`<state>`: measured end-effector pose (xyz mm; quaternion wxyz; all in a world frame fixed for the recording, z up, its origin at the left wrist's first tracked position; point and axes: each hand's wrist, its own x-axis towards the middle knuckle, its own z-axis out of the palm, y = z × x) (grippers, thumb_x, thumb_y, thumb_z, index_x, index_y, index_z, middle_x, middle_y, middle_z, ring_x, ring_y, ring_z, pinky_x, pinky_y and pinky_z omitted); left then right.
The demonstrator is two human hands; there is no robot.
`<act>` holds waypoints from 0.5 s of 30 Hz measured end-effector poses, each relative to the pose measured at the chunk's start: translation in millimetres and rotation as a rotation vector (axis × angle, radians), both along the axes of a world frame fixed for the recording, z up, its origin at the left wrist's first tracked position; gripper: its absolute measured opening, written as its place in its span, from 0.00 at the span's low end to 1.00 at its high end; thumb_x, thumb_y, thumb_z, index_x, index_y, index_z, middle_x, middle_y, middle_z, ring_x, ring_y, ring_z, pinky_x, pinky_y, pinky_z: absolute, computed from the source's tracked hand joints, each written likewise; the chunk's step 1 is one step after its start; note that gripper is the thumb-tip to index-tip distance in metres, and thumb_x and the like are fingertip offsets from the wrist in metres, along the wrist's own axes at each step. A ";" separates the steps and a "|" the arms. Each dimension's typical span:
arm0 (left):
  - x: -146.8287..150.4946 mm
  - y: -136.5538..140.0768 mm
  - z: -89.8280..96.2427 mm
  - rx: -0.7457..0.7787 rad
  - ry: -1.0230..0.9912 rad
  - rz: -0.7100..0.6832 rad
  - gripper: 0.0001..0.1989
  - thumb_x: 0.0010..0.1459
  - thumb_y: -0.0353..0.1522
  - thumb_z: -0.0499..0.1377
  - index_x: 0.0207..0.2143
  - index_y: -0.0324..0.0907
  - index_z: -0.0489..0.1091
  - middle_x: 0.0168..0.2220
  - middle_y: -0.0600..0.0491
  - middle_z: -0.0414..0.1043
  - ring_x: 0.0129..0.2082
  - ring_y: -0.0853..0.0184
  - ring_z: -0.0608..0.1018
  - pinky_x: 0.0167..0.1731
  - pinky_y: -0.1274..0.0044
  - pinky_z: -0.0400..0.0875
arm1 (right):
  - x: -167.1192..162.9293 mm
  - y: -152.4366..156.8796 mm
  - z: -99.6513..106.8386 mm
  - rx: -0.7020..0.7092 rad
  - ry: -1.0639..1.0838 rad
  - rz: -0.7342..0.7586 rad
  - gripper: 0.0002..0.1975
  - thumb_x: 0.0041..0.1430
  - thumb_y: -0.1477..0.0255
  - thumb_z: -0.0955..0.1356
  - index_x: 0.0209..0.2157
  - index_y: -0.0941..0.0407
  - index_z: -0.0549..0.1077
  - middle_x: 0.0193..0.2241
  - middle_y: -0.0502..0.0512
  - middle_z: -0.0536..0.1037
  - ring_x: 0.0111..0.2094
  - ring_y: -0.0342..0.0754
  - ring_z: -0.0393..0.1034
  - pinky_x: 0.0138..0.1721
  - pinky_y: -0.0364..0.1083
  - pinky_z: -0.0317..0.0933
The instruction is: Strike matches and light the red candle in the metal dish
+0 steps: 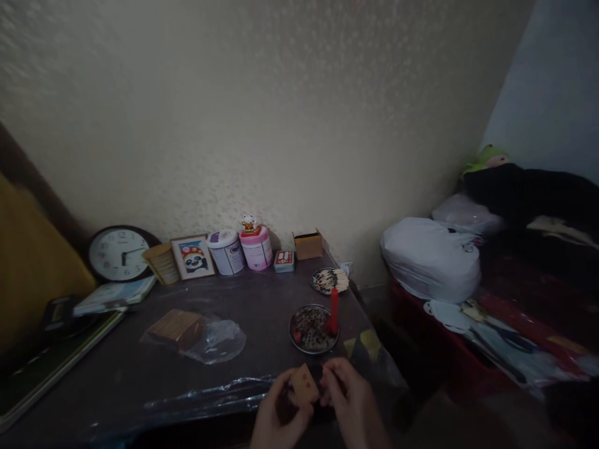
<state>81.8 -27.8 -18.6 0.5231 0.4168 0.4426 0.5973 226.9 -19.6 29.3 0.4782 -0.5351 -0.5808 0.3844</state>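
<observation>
My left hand point(276, 415) and my right hand point(349, 399) meet at the near edge of a dark table point(140, 380). Together they hold a small tan block with light spots point(305, 385), with something dark under it that I cannot make out. Just beyond my hands stands a round metal dish point(312, 328) of dark bits, with a red candle point(334, 310) upright at its right side. A second small plate point(330, 280) with pale sticks lies farther back.
A clear bag holding a brown stack point(180, 327) lies left of centre. Along the wall stand a clock point(119, 254), a panda picture point(193, 256), two tins point(242, 249) and a small cardboard box point(307, 244). White bags point(430, 259) and a cluttered bed fill the right.
</observation>
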 end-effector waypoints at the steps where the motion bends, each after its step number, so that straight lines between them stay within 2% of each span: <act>1: -3.4 -0.4 5.4 -0.079 -0.105 -0.077 0.25 0.40 0.39 0.70 0.43 0.43 0.73 0.37 0.47 0.77 0.31 0.62 0.76 0.28 0.74 0.68 | 2.0 1.2 -0.3 -0.010 0.056 -0.009 0.10 0.61 0.64 0.62 0.32 0.55 0.70 0.22 0.48 0.73 0.22 0.44 0.69 0.25 0.40 0.62; 2: -6.5 -0.6 9.9 -0.123 -0.188 -0.169 0.27 0.41 0.42 0.69 0.44 0.42 0.74 0.31 0.50 0.76 0.24 0.67 0.73 0.24 0.76 0.65 | 3.6 2.4 -0.9 -0.016 0.107 -0.010 0.11 0.61 0.63 0.62 0.32 0.55 0.69 0.21 0.47 0.72 0.20 0.43 0.68 0.24 0.40 0.61; 5: -13.3 0.9 14.5 -0.123 -0.379 -0.340 0.27 0.43 0.44 0.68 0.45 0.41 0.75 0.21 0.54 0.71 0.19 0.72 0.67 0.21 0.79 0.59 | 5.6 5.1 -3.2 -0.016 0.211 0.021 0.11 0.59 0.62 0.65 0.31 0.56 0.71 0.22 0.48 0.74 0.22 0.44 0.70 0.25 0.40 0.63; 7: -15.6 2.9 10.9 -0.106 -0.444 -0.389 0.25 0.45 0.43 0.67 0.46 0.42 0.76 0.22 0.53 0.70 0.21 0.71 0.67 0.21 0.78 0.59 | 5.2 6.0 -3.5 -0.032 0.256 0.044 0.12 0.57 0.62 0.67 0.32 0.57 0.73 0.25 0.52 0.77 0.25 0.46 0.74 0.28 0.42 0.66; 11: -17.1 3.3 4.5 -0.109 -0.505 -0.439 0.24 0.44 0.41 0.68 0.45 0.44 0.76 0.30 0.50 0.71 0.23 0.71 0.67 0.22 0.77 0.62 | 5.3 5.5 2.6 -0.090 0.386 0.071 0.16 0.52 0.63 0.71 0.39 0.59 0.75 0.34 0.58 0.81 0.35 0.53 0.78 0.38 0.47 0.69; 15: -16.7 -1.5 9.9 -0.106 -0.495 -0.421 0.23 0.47 0.42 0.66 0.46 0.44 0.76 0.31 0.49 0.69 0.24 0.70 0.66 0.24 0.77 0.62 | 9.0 3.1 12.8 -0.106 0.448 0.069 0.20 0.53 0.60 0.70 0.43 0.59 0.75 0.38 0.61 0.81 0.37 0.54 0.78 0.40 0.50 0.70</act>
